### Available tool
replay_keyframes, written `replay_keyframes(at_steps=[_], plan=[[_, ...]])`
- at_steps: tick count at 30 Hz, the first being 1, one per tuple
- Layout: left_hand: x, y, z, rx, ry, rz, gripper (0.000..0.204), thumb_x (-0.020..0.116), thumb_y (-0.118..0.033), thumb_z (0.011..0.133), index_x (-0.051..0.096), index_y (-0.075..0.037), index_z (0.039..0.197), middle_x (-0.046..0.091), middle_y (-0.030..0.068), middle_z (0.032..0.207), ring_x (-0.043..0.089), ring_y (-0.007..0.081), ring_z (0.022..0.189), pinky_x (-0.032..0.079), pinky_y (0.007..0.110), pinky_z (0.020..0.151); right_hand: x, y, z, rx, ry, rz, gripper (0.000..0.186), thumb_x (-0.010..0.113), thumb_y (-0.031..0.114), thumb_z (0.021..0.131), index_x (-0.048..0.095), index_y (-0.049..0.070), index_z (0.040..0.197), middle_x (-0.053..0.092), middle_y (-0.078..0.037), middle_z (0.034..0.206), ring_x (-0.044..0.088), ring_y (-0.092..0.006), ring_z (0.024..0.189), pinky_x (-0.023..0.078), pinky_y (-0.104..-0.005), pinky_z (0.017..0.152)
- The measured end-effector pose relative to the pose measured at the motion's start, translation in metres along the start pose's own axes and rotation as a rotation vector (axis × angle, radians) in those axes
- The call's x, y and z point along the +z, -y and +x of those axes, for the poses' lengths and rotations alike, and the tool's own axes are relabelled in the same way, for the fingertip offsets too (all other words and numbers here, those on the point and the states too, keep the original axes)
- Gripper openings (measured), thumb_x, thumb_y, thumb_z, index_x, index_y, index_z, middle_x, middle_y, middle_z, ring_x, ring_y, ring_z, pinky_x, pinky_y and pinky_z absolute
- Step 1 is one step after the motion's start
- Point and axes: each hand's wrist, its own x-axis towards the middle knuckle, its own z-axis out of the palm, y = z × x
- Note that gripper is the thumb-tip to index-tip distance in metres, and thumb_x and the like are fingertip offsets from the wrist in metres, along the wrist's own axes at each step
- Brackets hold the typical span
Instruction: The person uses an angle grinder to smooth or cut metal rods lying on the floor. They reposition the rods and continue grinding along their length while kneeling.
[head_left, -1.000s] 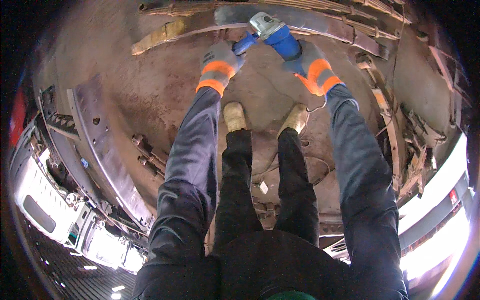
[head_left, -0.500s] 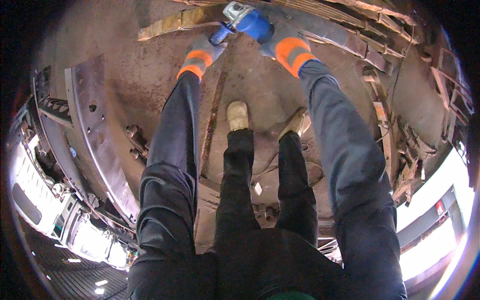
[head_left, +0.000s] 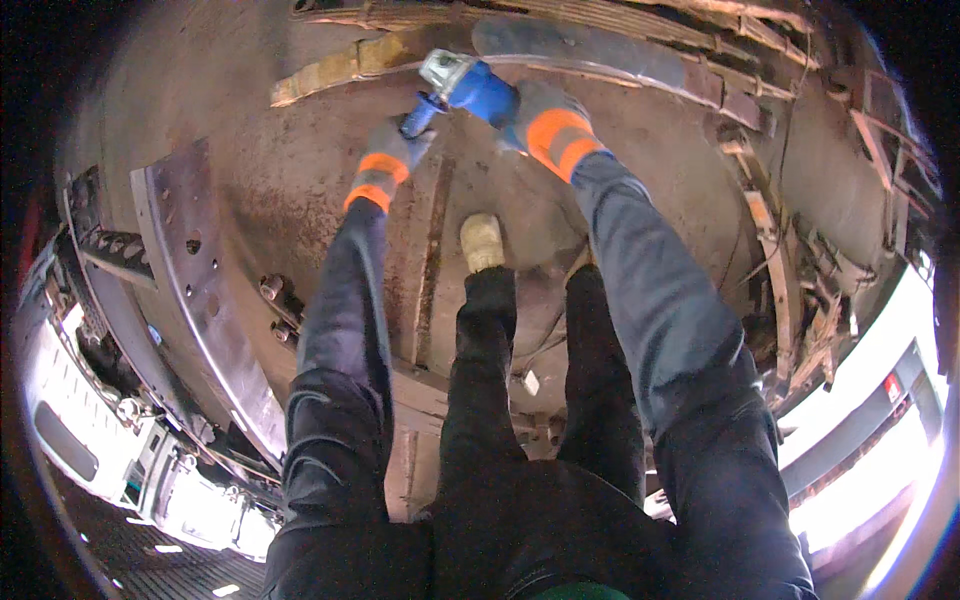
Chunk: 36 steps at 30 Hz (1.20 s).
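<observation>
Gloves (head_left: 379, 180) with orange bands cover both hands, which I follow from far away through the head camera. The left hand (head_left: 396, 144) is closed around the blue side handle (head_left: 421, 115) of an angle grinder (head_left: 484, 94), though most of its fingers are hidden from me. The right hand (head_left: 547, 108) grips the rear of the blue body, so the tool is held between the two, with its silver head (head_left: 446, 72) pointing up and to the left. I see this head in front of a long curved metal bar (head_left: 590, 48), which is yellow-brown at its left end and grey in the middle; whether they touch, I cannot tell. Beyond the bar, more narrow rusty strips (head_left: 640, 20) lie along the upper edge. Both forearms reach forward in dark sleeves (head_left: 660, 280). Between them I see the brown floor (head_left: 300, 170), one tan shoe (head_left: 482, 242) and a small white piece (head_left: 531, 382) lying near the dark trousers (head_left: 484, 340). On the left side stands a steel beam (head_left: 205, 270) with holes, and farther down are white vehicles (head_left: 85, 390). On the right side, rusty metal parts (head_left: 822, 345) lie in a heap.
</observation>
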Motion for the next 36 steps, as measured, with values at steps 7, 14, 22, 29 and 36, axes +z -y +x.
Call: replay_keyframes(at_steps=[7,14,22,29,36], plan=[[-0.038,-0.024,0.024,0.091,-0.015,0.107,0.047,0.079,-0.044,0.081,0.074,-0.010,0.113,0.075,0.0204,0.101,0.071,0.0408,0.096,0.056,0.048,0.083,0.012,0.005,-0.006,0.058,-0.211,0.092,0.044,0.083,0.035,0.064,0.075,0.013,0.101,0.076,-0.013,0.098,0.073,-0.0341,0.092,0.057,-0.0456,0.082],[-0.036,-0.112,0.073,0.138,0.083,0.480,0.051,0.078,-0.050,0.080,0.075,-0.010,0.111,0.074,0.0202,0.103,0.070,0.0427,0.098,0.055,0.050,0.087,0.001,-0.045,0.008,0.201,-0.159,0.357,0.036,0.082,0.038,0.062,0.077,0.014,0.088,0.075,-0.010,0.080,0.073,-0.0285,0.078,0.057,-0.0396,0.075],[-0.068,-0.138,0.115,0.210,0.167,0.611,0.058,0.076,-0.057,0.080,0.074,-0.007,0.109,0.074,0.0220,0.100,0.072,0.0411,0.094,0.056,0.051,0.083,-0.009,-0.045,0.031,0.206,-0.178,0.397,0.054,0.086,0.044,0.060,0.077,0.013,0.103,0.076,-0.014,0.103,0.073,-0.0321,0.093,0.057,-0.0434,0.083],[-0.106,-0.051,0.103,0.248,0.076,0.588,0.051,0.082,-0.046,0.077,0.073,-0.009,0.110,0.075,0.0185,0.101,0.072,0.0380,0.092,0.056,0.046,0.081,0.024,0.004,0.048,0.178,-0.048,0.500,0.054,0.088,0.039,0.061,0.076,0.011,0.105,0.075,-0.016,0.105,0.073,-0.0346,0.096,0.058,-0.0439,0.084],[-0.076,-0.050,0.057,0.350,-0.061,0.407,0.052,0.082,-0.046,0.077,0.071,-0.008,0.111,0.074,0.0197,0.101,0.070,0.0423,0.092,0.055,0.051,0.079,-0.003,-0.011,-0.017,0.178,-0.074,0.437,0.050,0.082,0.033,0.064,0.073,0.012,0.109,0.075,-0.017,0.106,0.071,-0.0370,0.100,0.057,-0.0450,0.086]])
